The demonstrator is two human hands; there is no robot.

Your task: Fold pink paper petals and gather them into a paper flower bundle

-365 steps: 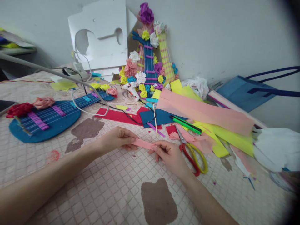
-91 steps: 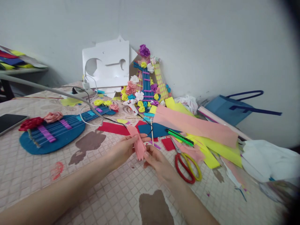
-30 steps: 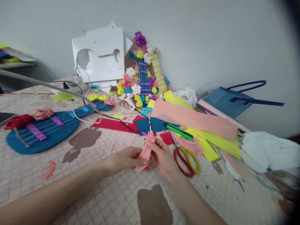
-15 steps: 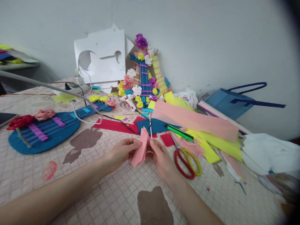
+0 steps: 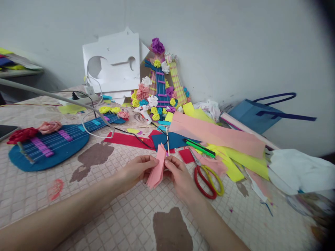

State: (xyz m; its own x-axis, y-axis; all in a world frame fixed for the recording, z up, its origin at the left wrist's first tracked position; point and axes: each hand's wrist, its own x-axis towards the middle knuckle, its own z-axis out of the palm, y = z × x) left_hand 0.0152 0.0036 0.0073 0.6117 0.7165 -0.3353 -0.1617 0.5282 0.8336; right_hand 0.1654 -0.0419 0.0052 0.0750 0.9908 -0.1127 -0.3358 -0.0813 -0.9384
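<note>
A folded strip of pink crepe paper (image 5: 157,169), with layered pleats and pointed upper ends, is held tilted above the tablecloth. My left hand (image 5: 142,168) pinches its left side between thumb and fingers. On the right edge, my right hand (image 5: 175,169) closes thumb and fingers on the same paper; some fingertips are hidden behind it. Scissors (image 5: 208,179) with one red and one yellow handle lie just right of my right hand. A green cutter (image 5: 200,148) rests above them, and a thin stick (image 5: 168,139) lies behind the pink paper.
A blue paper guitar (image 5: 52,148) with paper flowers lies at left. Decorated guitars (image 5: 162,87) lean on the wall beside cut white board (image 5: 112,66). A glue gun (image 5: 143,113), its cord, pink and yellow sheets (image 5: 217,132) and a blue bag (image 5: 258,113) surround the work area.
My right thumb has shifted slightly left onto the paper's edge. The pink paper's lower end has moved down a little; both hands keep their hold.
</note>
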